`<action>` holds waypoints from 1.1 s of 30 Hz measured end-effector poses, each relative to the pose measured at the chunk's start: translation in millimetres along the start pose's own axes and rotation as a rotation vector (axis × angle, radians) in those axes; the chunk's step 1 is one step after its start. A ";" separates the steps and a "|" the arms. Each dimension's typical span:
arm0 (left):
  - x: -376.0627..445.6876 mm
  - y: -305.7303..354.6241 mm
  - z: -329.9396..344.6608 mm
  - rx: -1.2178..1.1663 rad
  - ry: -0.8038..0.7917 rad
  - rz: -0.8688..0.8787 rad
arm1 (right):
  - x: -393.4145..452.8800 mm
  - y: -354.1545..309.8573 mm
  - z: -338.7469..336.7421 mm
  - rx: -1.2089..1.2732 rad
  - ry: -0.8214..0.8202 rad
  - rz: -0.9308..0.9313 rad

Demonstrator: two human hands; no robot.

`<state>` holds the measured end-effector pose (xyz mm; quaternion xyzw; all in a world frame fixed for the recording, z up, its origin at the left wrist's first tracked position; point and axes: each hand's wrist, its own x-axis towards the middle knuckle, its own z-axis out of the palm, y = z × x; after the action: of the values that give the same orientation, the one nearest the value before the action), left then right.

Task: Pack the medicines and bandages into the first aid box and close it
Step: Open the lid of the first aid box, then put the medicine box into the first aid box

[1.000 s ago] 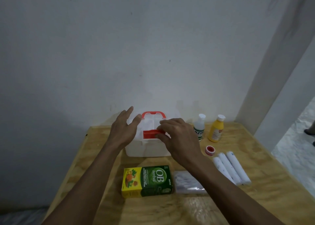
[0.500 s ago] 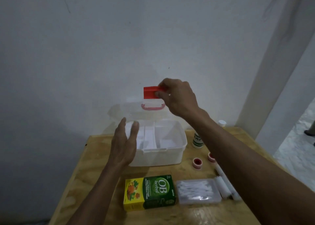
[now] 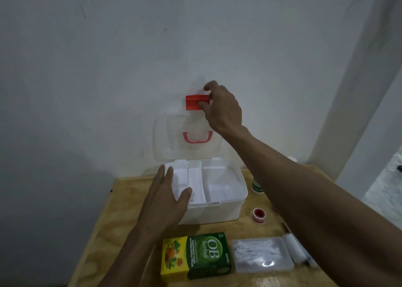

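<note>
In the head view the clear lid [image 3: 187,139] of the first aid box [image 3: 214,208], shut a second ago, now stands swung up behind it, the right hand [image 3: 221,108] pinching its red latch [image 3: 194,102]. The left hand [image 3: 167,202] rests open against the box's left wall. With the compartments bare, packing can begin: the green medicine carton [image 3: 195,257] and cotton-swab case [image 3: 261,255] lie just in front of the box.

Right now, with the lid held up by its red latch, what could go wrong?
If the right hand lets go of the red latch, the clear plastic lid may drop onto the left hand at the rim of the white first aid box. The right forearm hangs over the small red-capped jar and could knock it.
</note>
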<state>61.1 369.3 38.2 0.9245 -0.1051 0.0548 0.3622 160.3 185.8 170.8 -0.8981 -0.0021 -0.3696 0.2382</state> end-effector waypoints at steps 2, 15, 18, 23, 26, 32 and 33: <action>-0.2 1.4 -0.4 0.027 -0.007 -0.005 | -1.4 2.6 4.5 -0.042 0.019 -0.039; -3.9 -8.4 -1.6 0.028 -0.026 0.082 | -13.4 10.5 -5.3 -0.068 0.025 -0.075; -8.3 -9.7 -2.0 0.041 -0.023 0.113 | -21.8 11.4 -17.0 -0.017 0.051 -0.069; -11.5 -7.2 -0.1 0.079 -0.003 0.107 | -54.3 18.2 -45.2 0.108 0.037 -0.004; -12.3 -8.6 2.0 0.093 0.025 0.132 | -89.8 25.6 -61.3 0.199 0.047 0.047; -11.6 -9.9 3.6 0.120 0.060 0.156 | -175.6 35.2 -81.6 0.329 -0.057 0.157; -11.0 -10.2 3.3 0.124 0.059 0.157 | -188.5 35.4 -83.5 0.359 -0.095 0.169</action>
<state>52.9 376.0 27.1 0.9320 -0.1629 0.1164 0.3020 -25.7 151.0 81.6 -0.8547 -0.0037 -0.2994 0.4241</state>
